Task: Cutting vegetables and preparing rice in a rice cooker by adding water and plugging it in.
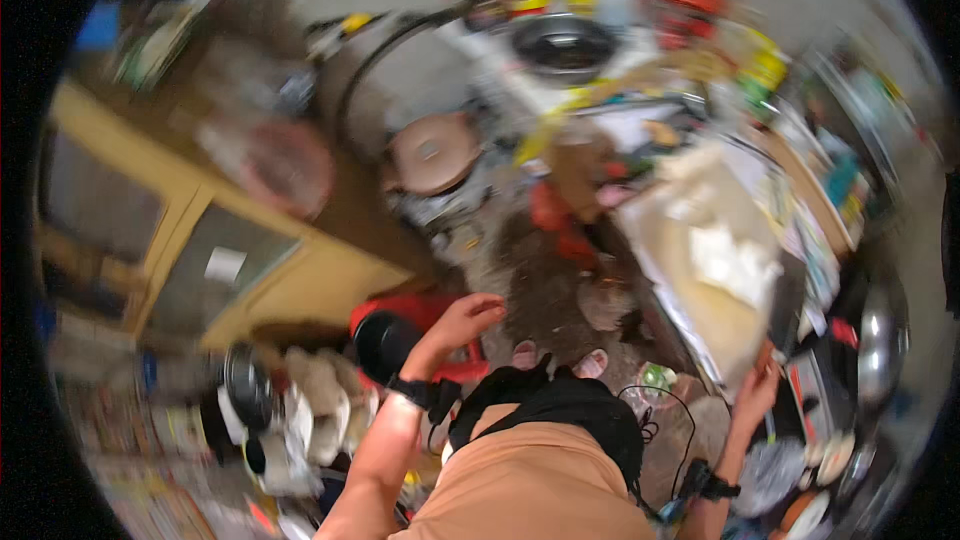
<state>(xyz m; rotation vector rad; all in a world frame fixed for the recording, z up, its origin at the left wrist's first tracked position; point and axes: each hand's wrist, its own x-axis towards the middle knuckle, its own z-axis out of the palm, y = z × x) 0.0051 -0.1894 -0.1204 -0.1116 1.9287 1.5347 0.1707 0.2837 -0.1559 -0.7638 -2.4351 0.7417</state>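
Note:
My left hand [471,315] hangs in front of my body with its fingers loosely bent, and nothing shows in it. Below and beside it, a black pot [386,345] sits on a red stool [450,371]. On the right side, my right hand [756,388] is at the near corner of a pale tabletop [690,315]. Blur hides whether its fingers grip anything there. White, crumpled material [731,259] lies on that top. Both wrists wear black straps.
A wooden cabinet [300,285] with glass panes stands left, bearing a pink basin [289,169]. Ahead are a round brownish lid [435,154] and a black pan [562,45]. A black cable [690,420] trails across the floor near my feet. A shiny metal pot [879,345] stands far right.

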